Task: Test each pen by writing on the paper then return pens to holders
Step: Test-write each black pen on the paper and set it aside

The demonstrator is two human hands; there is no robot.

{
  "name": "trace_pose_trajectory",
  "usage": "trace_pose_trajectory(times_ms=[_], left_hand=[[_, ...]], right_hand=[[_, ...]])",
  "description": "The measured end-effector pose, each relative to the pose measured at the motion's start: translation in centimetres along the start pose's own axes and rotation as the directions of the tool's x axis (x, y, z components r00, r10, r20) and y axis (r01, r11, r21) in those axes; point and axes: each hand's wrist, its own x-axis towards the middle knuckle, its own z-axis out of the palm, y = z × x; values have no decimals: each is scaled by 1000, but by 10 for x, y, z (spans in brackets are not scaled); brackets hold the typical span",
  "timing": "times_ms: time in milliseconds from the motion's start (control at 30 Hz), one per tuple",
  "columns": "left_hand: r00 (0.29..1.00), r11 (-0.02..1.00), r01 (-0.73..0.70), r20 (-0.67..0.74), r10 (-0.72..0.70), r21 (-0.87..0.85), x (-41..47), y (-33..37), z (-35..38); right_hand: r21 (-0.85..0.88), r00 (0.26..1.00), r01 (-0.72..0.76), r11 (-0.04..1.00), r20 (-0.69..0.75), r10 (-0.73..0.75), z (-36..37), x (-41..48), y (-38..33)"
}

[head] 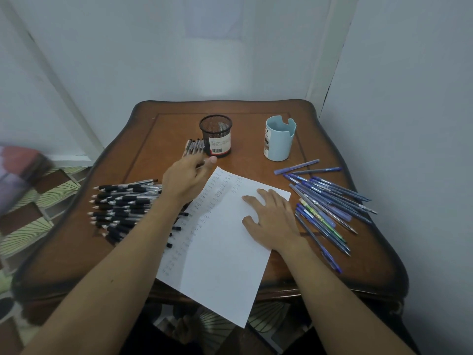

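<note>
On the wooden table [71,257] I see the paper [220,265] lying mid-table under my right hand [271,221], fingers spread flat, a heap of black pens [122,208] on its left, while my left hand [186,178] curls its fingers round a bunch of pens [194,146] just beside the mesh holder [216,135].

paper [230,265] on table [256,149] | left pens [120,208], right pens [330,201] beside | mesh holder [216,135], cup [279,142] behind

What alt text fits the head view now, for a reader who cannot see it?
The left hand holds a bundle of black pens beside the black mesh holder, while the right hand rests flat on the paper. A pile of black pens lies on the table at left, blue pens at right near a light blue holder.
</note>
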Motion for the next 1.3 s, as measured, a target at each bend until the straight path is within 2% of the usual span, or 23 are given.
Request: trace_pose_trajectory(times_ms=[133, 233, 367, 467, 533, 633, 833, 933, 1000, 1200, 1300], left_hand=[[999, 994, 48, 7, -49, 102, 2, 13, 2], [994, 993, 102, -30, -101, 53, 4, 24, 5], [1000, 978, 2, -14, -5, -208, 5, 32, 7], [995, 945, -91, 10, 99, -316, 9, 35, 13], [999, 902, -15, 24, 28, -432, 8, 40, 19], [996, 784, 88, 30, -88, -614, 7, 44, 28], [975, 702, 220, 140, -171, -677, 4, 49, 45], [969, 748, 248, 149, -199, -615, 9, 45, 55], [963, 742, 270, 171, -209, -614, 11, 41, 59], [967, 768, 243, 86, -239, -592, 12, 37, 62], [952, 774, 282, 67, -298, -566, 12, 33, 66]], right_hand=[[16, 1000, -2, 1000, 25, 2, 0, 0, -2], [21, 999, -5, 1000, 49, 4, 0, 1, -3], [-13, 999, 7, 1000, 52, -6, 0, 2, 1], [-35, 999, 25, 999, 35, -24, 3, 2, 5], [-44, 999, 30, 999, 25, -29, 6, 2, 7], [-46, 999, 37, 998, 19, -36, 8, 2, 8], [-65, 999, 44, 997, -1, -44, 11, 1, 7], [-59, 999, 46, 997, -14, -47, 12, 1, 7], [-61, 999, 44, 997, -19, -45, 12, 1, 7], [-60, 999, 40, 997, -21, -41, 13, 1, 5], [-79, 1000, 18, 997, -11, -19, 13, 2, 5]])
